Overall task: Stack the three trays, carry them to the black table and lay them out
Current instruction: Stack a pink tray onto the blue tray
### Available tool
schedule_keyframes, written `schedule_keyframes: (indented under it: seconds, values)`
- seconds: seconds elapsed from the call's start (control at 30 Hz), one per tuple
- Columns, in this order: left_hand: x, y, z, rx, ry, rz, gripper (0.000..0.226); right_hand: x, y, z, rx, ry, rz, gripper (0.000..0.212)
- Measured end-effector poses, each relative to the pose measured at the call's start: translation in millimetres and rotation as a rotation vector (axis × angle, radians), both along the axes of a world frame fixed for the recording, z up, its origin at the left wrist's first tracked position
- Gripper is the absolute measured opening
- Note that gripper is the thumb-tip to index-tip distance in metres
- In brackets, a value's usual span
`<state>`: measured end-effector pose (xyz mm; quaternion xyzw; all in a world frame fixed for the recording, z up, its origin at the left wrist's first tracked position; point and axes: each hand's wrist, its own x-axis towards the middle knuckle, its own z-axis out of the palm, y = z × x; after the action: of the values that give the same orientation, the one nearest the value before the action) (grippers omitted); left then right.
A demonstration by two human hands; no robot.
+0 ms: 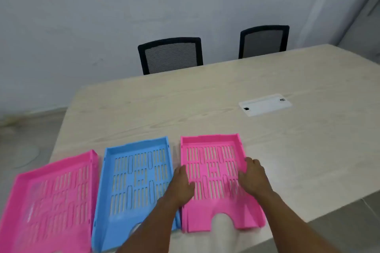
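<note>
Three slotted plastic trays lie side by side, unstacked, along the lower edge of the pale wood-grain worktop (205,96): a pink tray at lower left (49,197), a blue tray at lower centre (133,183), a second pink tray right of centre (213,172). Left hand (183,184) and right hand (254,177) sit on that right-hand tray's two side walls, each grip partly closed over a rim, tray apparently not lifted. Stacking looks barely begun; carrying and laying out remain, and no black table is in frame.
</note>
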<state>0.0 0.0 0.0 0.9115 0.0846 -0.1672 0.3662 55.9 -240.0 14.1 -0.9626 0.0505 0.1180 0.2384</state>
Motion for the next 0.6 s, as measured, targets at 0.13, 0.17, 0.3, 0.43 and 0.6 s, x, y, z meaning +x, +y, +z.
schedule_keyframes:
  seconds: [0.13,0.17,0.3,0.43,0.6]
  values:
    - [2,1,-32,-0.079,0.025,0.102,0.076,-22,-16,-28,0.093,0.071,-0.083,0.058]
    - [3,0,-40,-0.113,0.049,0.134,0.076,-27,-20,-37,0.118,0.093,-0.104,0.063]
    - [0,-17,-20,-0.143,0.116,0.308,0.076,-35,-27,-53,0.194,0.106,-0.221,0.045]
    - [2,-23,-24,-0.155,0.141,0.416,0.064,-30,-25,-46,0.231,0.042,-0.286,0.026]
    - [8,-25,-12,-0.248,0.065,0.457,0.058,-15,-30,-30,0.286,-0.072,-0.297,0.028]
